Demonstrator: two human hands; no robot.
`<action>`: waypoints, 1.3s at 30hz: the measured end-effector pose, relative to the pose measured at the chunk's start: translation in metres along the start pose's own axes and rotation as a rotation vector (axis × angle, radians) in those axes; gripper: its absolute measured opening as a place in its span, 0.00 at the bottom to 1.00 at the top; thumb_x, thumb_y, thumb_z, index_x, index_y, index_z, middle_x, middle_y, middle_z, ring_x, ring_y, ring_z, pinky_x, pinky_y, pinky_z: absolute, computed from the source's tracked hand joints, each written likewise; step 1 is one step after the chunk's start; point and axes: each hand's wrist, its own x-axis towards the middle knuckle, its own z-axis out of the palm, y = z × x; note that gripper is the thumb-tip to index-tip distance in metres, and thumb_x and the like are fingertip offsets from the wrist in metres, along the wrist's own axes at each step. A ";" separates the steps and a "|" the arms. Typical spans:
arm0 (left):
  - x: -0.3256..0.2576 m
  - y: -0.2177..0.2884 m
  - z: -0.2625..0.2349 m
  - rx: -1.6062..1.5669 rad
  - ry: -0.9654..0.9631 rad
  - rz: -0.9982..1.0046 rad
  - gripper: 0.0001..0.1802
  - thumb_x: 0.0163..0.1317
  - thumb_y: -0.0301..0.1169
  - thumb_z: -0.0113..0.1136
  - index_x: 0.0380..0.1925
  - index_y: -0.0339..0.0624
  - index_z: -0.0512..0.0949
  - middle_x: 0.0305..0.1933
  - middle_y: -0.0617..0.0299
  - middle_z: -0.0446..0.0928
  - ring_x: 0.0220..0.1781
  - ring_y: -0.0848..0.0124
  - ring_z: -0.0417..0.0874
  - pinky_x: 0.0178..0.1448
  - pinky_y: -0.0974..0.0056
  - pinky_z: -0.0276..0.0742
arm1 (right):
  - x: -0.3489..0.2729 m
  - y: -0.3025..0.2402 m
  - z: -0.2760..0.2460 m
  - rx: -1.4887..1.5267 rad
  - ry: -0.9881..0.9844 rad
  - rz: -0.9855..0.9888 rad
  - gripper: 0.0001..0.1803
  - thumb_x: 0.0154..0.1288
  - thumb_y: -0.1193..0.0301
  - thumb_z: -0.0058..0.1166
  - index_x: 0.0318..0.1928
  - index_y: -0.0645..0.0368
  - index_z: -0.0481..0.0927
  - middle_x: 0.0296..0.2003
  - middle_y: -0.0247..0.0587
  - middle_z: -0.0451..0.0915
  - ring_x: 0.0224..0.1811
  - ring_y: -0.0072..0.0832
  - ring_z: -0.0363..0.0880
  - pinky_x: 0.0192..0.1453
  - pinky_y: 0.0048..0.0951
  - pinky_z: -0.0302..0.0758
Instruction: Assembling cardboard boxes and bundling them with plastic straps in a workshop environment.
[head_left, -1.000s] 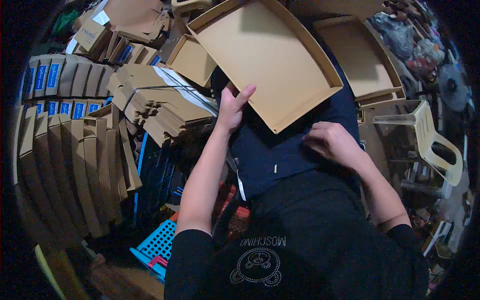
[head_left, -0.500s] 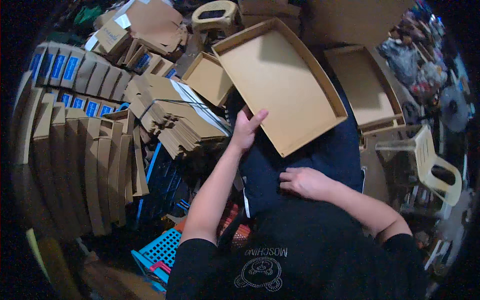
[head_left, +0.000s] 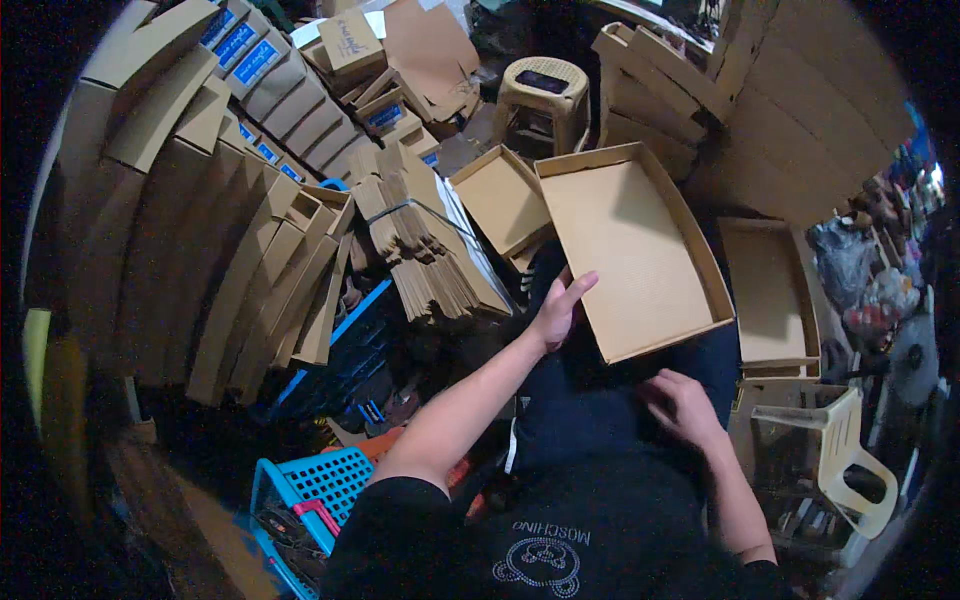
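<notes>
Our left hand point(head_left: 558, 315) is clamped on the near left edge of a shallow, rectangular cardboard tray point(head_left: 640, 250), thumb laid over the low wall and the other fingers tucked underneath, mostly hidden. The tray reaches away and to the right from those fingers, open side up, above our dark trousers point(head_left: 585, 420). Whether its underside touches our knees, we cannot tell.

Our right hand point(head_left: 685, 408) is near the tray's closest edge, apart from it, its fingers loosely bent and slightly spread above our lap.

Beyond the left fingers and a little left lies a smaller cardboard tray point(head_left: 500, 200), and farther out from them stands a cream plastic stool point(head_left: 552, 103). Left of the same fingers we have a strapped bundle of flat cardboard point(head_left: 420, 240); farther left, a long row of brown cartons point(head_left: 200, 230). A turquoise plastic basket point(head_left: 330, 480) sits nearer to us than the left fingers, off to their left. Beyond the right fingers and to their right is another cardboard tray point(head_left: 770, 290), with a cream plastic chair point(head_left: 842, 460) on its near side.
</notes>
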 end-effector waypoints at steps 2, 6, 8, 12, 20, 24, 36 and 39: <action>-0.002 0.005 0.001 -0.074 -0.017 -0.001 0.38 0.72 0.43 0.65 0.74 0.36 0.64 0.71 0.55 0.73 0.73 0.65 0.72 0.77 0.58 0.66 | -0.003 0.012 -0.006 0.034 0.114 0.055 0.15 0.58 0.77 0.67 0.47 0.64 0.83 0.43 0.51 0.81 0.45 0.53 0.83 0.51 0.44 0.83; -0.002 0.006 0.001 -0.184 -0.042 0.008 0.37 0.73 0.42 0.63 0.75 0.37 0.62 0.72 0.56 0.72 0.74 0.64 0.72 0.79 0.57 0.65 | -0.001 0.018 -0.015 0.012 0.363 0.083 0.18 0.65 0.72 0.69 0.53 0.63 0.84 0.47 0.53 0.84 0.50 0.49 0.85 0.55 0.38 0.82; 0.000 0.001 -0.002 -0.175 -0.031 0.015 0.38 0.74 0.43 0.63 0.75 0.37 0.62 0.72 0.56 0.72 0.74 0.64 0.72 0.79 0.57 0.64 | 0.001 0.025 -0.015 0.076 0.366 0.136 0.20 0.67 0.68 0.70 0.56 0.64 0.84 0.50 0.51 0.84 0.53 0.44 0.86 0.57 0.36 0.82; 0.005 -0.010 -0.005 -0.128 0.006 0.051 0.38 0.74 0.45 0.64 0.75 0.37 0.63 0.72 0.57 0.71 0.75 0.66 0.70 0.80 0.59 0.62 | 0.007 0.055 0.004 0.611 0.512 0.403 0.21 0.78 0.62 0.60 0.58 0.68 0.79 0.50 0.45 0.82 0.47 0.37 0.87 0.53 0.34 0.83; 0.004 -0.009 0.002 -0.044 0.027 0.118 0.39 0.75 0.47 0.63 0.76 0.36 0.62 0.74 0.57 0.69 0.76 0.66 0.67 0.81 0.60 0.58 | 0.045 0.025 -0.013 1.447 0.382 0.417 0.31 0.83 0.46 0.45 0.67 0.60 0.67 0.51 0.46 0.81 0.42 0.38 0.88 0.35 0.32 0.84; 0.007 -0.018 -0.005 -0.008 0.014 0.120 0.43 0.76 0.53 0.59 0.78 0.35 0.58 0.77 0.55 0.65 0.80 0.65 0.62 0.83 0.59 0.54 | 0.071 0.025 -0.012 1.294 0.313 0.467 0.31 0.79 0.48 0.52 0.67 0.58 0.65 0.51 0.48 0.83 0.38 0.35 0.88 0.34 0.32 0.84; -0.005 0.009 0.001 -0.558 0.094 -0.162 0.68 0.55 0.90 0.25 0.79 0.47 0.59 0.75 0.54 0.69 0.76 0.59 0.71 0.80 0.48 0.62 | 0.176 -0.019 0.002 1.465 0.344 0.452 0.30 0.76 0.50 0.57 0.67 0.57 0.70 0.46 0.42 0.84 0.35 0.28 0.85 0.39 0.28 0.81; 0.017 -0.023 -0.027 -0.944 -0.466 0.036 0.72 0.50 0.92 0.26 0.78 0.45 0.59 0.71 0.59 0.72 0.74 0.61 0.71 0.78 0.47 0.64 | 0.218 -0.027 -0.001 1.412 0.366 0.492 0.31 0.75 0.53 0.59 0.68 0.57 0.66 0.48 0.45 0.82 0.37 0.31 0.86 0.40 0.30 0.84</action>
